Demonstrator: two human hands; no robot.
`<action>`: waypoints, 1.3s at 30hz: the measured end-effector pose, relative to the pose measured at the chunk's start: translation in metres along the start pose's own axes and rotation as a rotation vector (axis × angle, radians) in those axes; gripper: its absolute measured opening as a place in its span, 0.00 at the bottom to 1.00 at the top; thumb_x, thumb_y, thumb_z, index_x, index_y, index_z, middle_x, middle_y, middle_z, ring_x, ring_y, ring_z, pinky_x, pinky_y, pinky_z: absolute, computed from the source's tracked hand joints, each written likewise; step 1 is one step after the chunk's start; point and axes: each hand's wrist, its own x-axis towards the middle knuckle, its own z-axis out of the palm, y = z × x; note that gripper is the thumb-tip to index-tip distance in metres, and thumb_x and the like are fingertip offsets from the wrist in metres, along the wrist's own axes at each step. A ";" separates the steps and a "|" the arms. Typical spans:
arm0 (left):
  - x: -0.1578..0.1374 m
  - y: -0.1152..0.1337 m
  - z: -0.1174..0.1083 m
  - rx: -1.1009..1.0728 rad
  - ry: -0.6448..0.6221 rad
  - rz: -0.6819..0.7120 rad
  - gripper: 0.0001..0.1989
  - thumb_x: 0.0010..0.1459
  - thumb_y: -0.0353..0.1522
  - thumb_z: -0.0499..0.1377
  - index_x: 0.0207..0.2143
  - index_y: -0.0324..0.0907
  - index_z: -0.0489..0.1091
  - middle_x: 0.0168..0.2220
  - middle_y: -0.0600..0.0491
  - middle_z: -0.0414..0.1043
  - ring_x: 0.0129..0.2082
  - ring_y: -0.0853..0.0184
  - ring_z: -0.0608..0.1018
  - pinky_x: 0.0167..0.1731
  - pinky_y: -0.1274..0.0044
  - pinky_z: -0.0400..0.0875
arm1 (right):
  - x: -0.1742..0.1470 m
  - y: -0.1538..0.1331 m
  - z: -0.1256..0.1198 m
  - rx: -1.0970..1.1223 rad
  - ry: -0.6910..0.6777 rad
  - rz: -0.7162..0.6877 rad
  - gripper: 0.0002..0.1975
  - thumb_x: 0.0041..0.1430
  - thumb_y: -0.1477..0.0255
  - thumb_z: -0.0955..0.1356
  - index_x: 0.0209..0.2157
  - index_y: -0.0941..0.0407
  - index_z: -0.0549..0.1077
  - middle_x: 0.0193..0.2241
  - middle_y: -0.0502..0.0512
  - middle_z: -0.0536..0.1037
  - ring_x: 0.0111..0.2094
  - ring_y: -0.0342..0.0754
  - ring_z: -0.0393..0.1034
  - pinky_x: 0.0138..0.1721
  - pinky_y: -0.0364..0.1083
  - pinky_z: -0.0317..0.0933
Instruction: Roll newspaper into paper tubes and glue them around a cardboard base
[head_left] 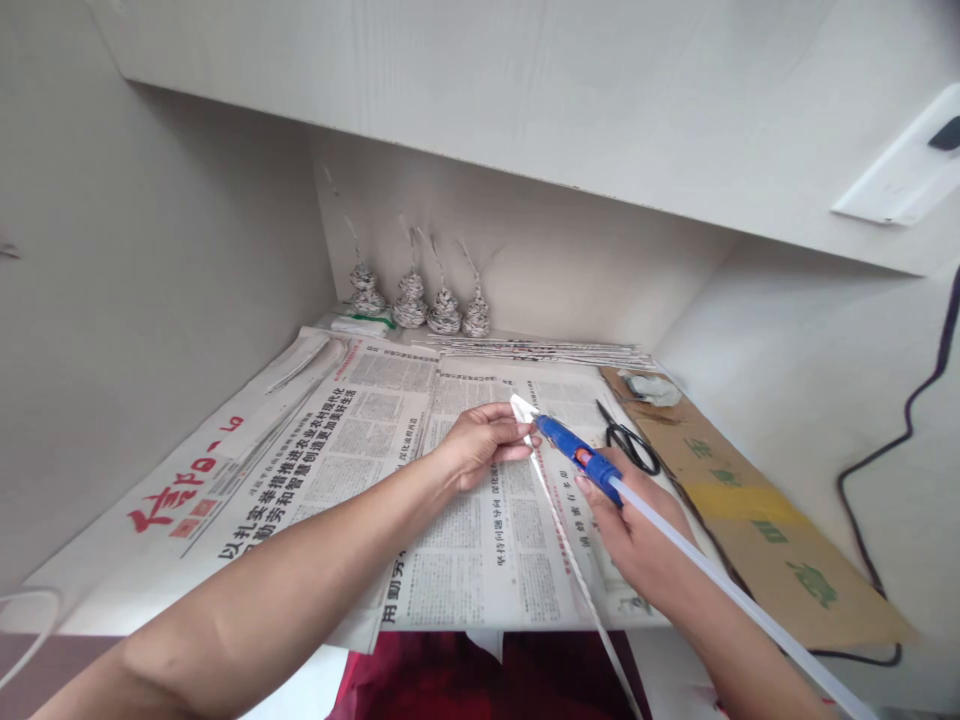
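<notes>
My left hand (pixel 487 440) pinches the upper end of a thin rolled paper stick (pixel 559 520), where a white flap of paper (pixel 521 408) sticks out. The stick slants down past the table's front edge. Wrapped around a blue hot glue gun (pixel 581 450), my right hand (pixel 626 510) points its nozzle at the white flap, close to the left fingertips. Whether the nozzle touches the paper I cannot tell. A long translucent glue stick (pixel 720 580) runs out of the gun's rear over my right forearm.
Newspaper sheets (pixel 360 400) cover the table. Several woven gourd shapes (pixel 410 300) stand at the back beside a bundle of paper sticks (pixel 540 350). Black scissors (pixel 630 445) lie right of the glue gun, near flattened cardboard (pixel 750 510). A black cord (pixel 892 440) hangs along the right wall.
</notes>
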 end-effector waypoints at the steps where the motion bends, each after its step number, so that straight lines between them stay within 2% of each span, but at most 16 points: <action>1: 0.000 0.000 0.000 0.001 -0.003 -0.001 0.13 0.44 0.24 0.66 0.35 0.34 0.72 0.33 0.46 0.75 0.33 0.65 0.79 0.30 0.80 0.77 | 0.000 0.000 0.000 -0.007 -0.003 0.003 0.09 0.62 0.66 0.58 0.41 0.54 0.64 0.27 0.51 0.70 0.29 0.48 0.65 0.30 0.43 0.54; 12: 0.001 0.000 0.000 -0.015 -0.017 0.007 0.12 0.45 0.22 0.66 0.35 0.34 0.73 0.31 0.47 0.75 0.30 0.67 0.79 0.29 0.80 0.77 | 0.001 0.000 0.003 -0.019 -0.023 -0.042 0.10 0.60 0.72 0.58 0.44 0.55 0.63 0.30 0.53 0.72 0.32 0.49 0.67 0.33 0.44 0.56; 19: -0.002 0.002 0.002 -0.010 -0.010 -0.013 0.13 0.44 0.23 0.67 0.35 0.34 0.72 0.33 0.45 0.75 0.32 0.65 0.79 0.29 0.80 0.77 | 0.000 0.004 0.000 -0.082 -0.006 -0.012 0.09 0.60 0.70 0.58 0.42 0.55 0.64 0.27 0.52 0.71 0.27 0.49 0.65 0.28 0.43 0.54; 26: -0.002 0.002 0.001 0.003 -0.020 -0.013 0.14 0.44 0.24 0.67 0.36 0.34 0.72 0.33 0.45 0.75 0.32 0.65 0.79 0.29 0.80 0.77 | -0.001 0.004 -0.001 -0.055 0.008 -0.003 0.08 0.60 0.70 0.59 0.42 0.54 0.62 0.30 0.54 0.72 0.31 0.52 0.67 0.32 0.46 0.56; 32: -0.001 0.001 0.000 0.000 -0.018 0.001 0.15 0.43 0.23 0.67 0.37 0.35 0.73 0.34 0.47 0.74 0.31 0.67 0.79 0.30 0.79 0.77 | -0.002 -0.001 0.002 -0.022 -0.052 -0.012 0.09 0.61 0.69 0.58 0.43 0.54 0.61 0.30 0.55 0.72 0.32 0.53 0.67 0.31 0.47 0.56; 39: -0.001 0.001 0.000 0.005 -0.039 0.006 0.17 0.44 0.24 0.67 0.39 0.35 0.73 0.36 0.46 0.75 0.32 0.65 0.79 0.29 0.79 0.77 | -0.003 0.001 0.001 -0.074 -0.029 -0.003 0.09 0.60 0.71 0.59 0.43 0.54 0.61 0.29 0.54 0.72 0.30 0.52 0.67 0.30 0.46 0.56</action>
